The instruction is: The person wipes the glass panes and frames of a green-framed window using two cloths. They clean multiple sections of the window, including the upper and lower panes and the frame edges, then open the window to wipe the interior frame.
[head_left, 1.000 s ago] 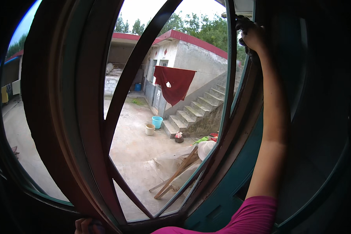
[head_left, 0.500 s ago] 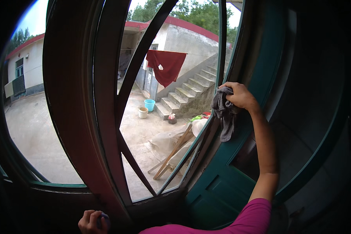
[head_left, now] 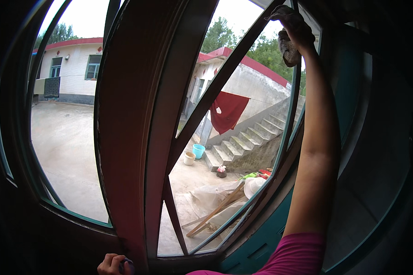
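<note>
High at the upper right, my right hand [head_left: 300, 35] is closed round a crumpled grey rag [head_left: 287, 51]. The rag is up against the dark diagonal bar [head_left: 225, 75] and the upper part of the window frame; part of it hangs below my fingers. My right arm stretches up along the frame's right side. Low at the bottom edge, my left hand [head_left: 109, 264] has its fingers curled round a small dark bluish bundle [head_left: 128, 266]; its kind cannot be made out. The thick reddish-brown post [head_left: 124, 137] of the window rises just above that hand.
A green panelled door [head_left: 257, 250] stands at the lower right. Through the window show a courtyard with concrete stairs [head_left: 243, 142], a hanging red cloth [head_left: 228, 111], a blue bucket [head_left: 198, 151], a pale bucket [head_left: 189, 158] and wooden poles [head_left: 215, 208].
My right hand has moved up with the rag, from the middle of the frame's right side to near its top. The view has tilted and shifted. My left hand stays low, still closed.
</note>
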Demonstrator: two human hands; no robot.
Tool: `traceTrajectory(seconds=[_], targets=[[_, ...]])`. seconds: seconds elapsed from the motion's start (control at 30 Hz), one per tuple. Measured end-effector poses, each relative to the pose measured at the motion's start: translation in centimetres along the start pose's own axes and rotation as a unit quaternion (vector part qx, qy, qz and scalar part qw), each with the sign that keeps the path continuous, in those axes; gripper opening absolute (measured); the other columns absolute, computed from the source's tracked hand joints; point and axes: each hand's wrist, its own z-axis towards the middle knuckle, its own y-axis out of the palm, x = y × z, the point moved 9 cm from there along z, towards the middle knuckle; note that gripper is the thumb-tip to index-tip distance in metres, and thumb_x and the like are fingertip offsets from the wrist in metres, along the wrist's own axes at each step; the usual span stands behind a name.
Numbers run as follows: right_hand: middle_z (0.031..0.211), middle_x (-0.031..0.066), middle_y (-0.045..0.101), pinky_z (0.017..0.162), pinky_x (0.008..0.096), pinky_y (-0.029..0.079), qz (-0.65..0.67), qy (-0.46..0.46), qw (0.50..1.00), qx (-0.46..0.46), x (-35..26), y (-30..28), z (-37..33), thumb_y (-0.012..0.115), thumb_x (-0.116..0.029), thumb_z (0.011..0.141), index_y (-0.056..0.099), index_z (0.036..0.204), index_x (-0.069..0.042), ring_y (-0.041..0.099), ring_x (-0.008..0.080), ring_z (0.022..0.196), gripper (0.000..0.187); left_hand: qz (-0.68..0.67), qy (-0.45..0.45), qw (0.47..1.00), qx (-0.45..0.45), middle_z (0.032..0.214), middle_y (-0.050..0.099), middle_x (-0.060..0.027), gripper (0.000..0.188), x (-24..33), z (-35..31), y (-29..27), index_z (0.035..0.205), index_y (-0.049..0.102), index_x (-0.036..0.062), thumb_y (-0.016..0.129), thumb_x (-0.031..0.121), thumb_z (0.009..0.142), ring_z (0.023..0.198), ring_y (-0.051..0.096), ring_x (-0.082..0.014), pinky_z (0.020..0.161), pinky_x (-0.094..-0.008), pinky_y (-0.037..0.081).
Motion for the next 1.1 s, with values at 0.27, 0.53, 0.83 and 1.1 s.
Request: traceTrajectory(seconds=[0.27, 0.53, 0.83, 1.1], targets=[[0.109, 0.0107, 0.067, 0.079, 0.0457, 0.06, -0.131, -0.042, 0.988, 0.068, -17.7, -9.5, -14.3, 0.08, -0.032, 0.087, 0.072, 0.115, -0.017, 0.072, 0.0331, 0.096, 0.032, 0.023, -0.014, 1.0, 0.011, 0.09, 0.066, -0.0153, 0.018, -1.7, -0.5, -0.1, 0.094, 0.069, 0.0051, 0.073, 0.011, 0.078, 0.076, 0.069, -0.038, 0.064, -0.0471, 0.055], [0.116, 0.0116, 0.07, 0.084, 0.0422, 0.06, 0.165, -0.087, 0.976, 0.111, -20.8, -11.9, -16.0, 0.079, -0.018, 0.088, 0.072, 0.123, -0.013, 0.074, 0.0323, 0.101, 0.036, 0.02, 0.017, 1.0, 0.018, 0.091, 0.067, -0.0138, 0.016, -2.9, 1.6, -0.1, 0.093, 0.069, 0.0058, 0.074, 0.012, 0.079, 0.077, 0.069, -0.0362, 0.066, -0.0455, 0.056], [0.098, 0.0126, 0.071, 0.078, 0.0388, 0.059, 0.511, 0.053, 0.857, 0.027, -15.4, -5.4, 6.7, 0.062, -0.009, 0.101, 0.067, 0.123, -0.007, 0.07, 0.0245, 0.099, 0.023, 0.029, -0.014, 0.999, 0.018, 0.091, 0.068, -0.0117, 0.016, -2.6, 1.4, -0.8, 0.094, 0.071, 0.0076, 0.075, 0.013, 0.079, 0.078, 0.071, -0.0339, 0.067, -0.0438, 0.057], [0.126, 0.0137, 0.072, 0.091, 0.0443, 0.059, -0.007, 0.066, 0.989, -0.132, -24.9, -4.8, 0.0, 0.068, -0.015, 0.094, 0.067, 0.13, -0.008, 0.069, 0.0319, 0.114, 0.037, 0.013, -0.019, 1.0, 0.014, 0.09, 0.069, -0.0128, 0.013, -3.1, 0.3, -2.8, 0.093, 0.071, 0.0065, 0.073, 0.011, 0.08, 0.077, 0.071, -0.0345, 0.067, -0.0437, 0.057]])
